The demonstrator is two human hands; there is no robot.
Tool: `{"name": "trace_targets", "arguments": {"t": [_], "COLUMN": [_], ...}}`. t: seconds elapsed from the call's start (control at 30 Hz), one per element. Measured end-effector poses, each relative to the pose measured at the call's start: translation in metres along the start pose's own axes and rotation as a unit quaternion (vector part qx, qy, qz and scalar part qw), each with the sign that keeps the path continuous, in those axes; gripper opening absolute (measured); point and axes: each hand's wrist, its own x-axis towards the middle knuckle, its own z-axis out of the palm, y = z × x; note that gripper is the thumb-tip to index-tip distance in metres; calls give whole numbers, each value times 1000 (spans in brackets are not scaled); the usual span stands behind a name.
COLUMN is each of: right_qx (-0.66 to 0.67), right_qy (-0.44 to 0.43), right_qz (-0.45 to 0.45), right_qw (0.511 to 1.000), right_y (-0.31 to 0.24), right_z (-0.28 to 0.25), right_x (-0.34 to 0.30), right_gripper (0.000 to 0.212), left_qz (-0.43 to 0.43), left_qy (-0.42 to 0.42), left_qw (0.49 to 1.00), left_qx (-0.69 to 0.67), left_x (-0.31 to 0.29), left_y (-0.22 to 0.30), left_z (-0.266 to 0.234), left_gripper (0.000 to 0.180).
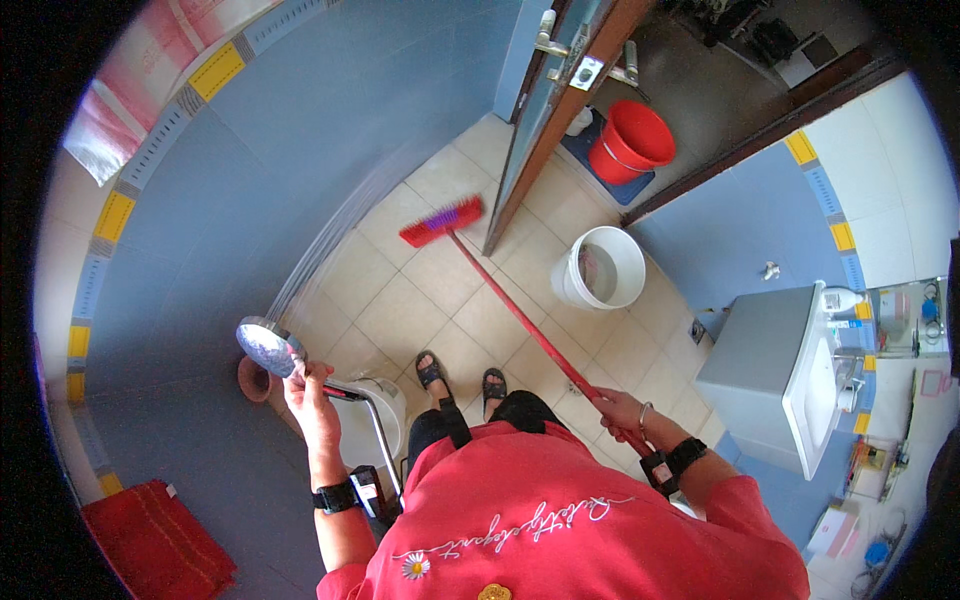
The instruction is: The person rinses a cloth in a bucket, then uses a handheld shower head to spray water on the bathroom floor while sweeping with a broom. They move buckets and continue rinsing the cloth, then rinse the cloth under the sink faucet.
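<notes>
My left hand (pixel 313 405) is closed round the handle of a hand-held shower head (pixel 268 345) at the left. Thin streaks of water shoot from it toward the base of the blue wall (pixel 250 150) and the tiled floor (pixel 400 310). A metal hose (pixel 384 440) runs down from its handle. In my right hand (pixel 626 414) is the long red handle of a push broom (pixel 512 307). Its red and purple brush head (pixel 442 221) rests on the tiles ahead, near the bottom of the open door (pixel 545 110). My sandalled feet stand between the two hands.
A white bucket (pixel 566 281) holding water stands right of the broom. Beyond the doorway a red bucket (pixel 625 150) sits on a dark mat. Another white bucket (pixel 385 405) is beside my left forearm. A washbasin cabinet (pixel 755 365) juts out at the right; a red towel (pixel 155 540) hangs lower left.
</notes>
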Motion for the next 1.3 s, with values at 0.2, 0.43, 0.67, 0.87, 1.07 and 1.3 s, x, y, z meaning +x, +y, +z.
{"name": "trace_targets", "arguments": {"t": [0.2, 0.43, 0.67, 0.87, 1.07, 1.3], "right_qx": [23, 87, 98, 175, 200, 186], "right_qy": [1, 13, 69, 61, 67, 70], "right_qz": [-22, -101, -67, -67, -57, -61], "right_qw": [1000, 991, 990, 980, 976, 978], "right_y": [-37, -86, -81, -50, -5, 7], "right_z": [17, 35, 18, 3, -10, -28], "right_x": [45, 54, 4, -28, -61, -47], "right_gripper": [46, 37, 44, 59, 68, 66], "left_qz": [-15, -35, -16, -31, -26, 2], "left_qy": [-24, -20, -15, -19, -21, -7], "left_qw": [999, 998, 997, 996, 995, 990], "left_qx": [28, 54, 79, 83, 97, 143], "left_x": [2, 1, 4, 6, 4, 1], "left_y": [4, 11, 8, 2, 4, 4], "left_z": [-2, 3, -2, -13, -12, -8], "left_gripper": [6, 5, 4, 3, 5, 6]}}
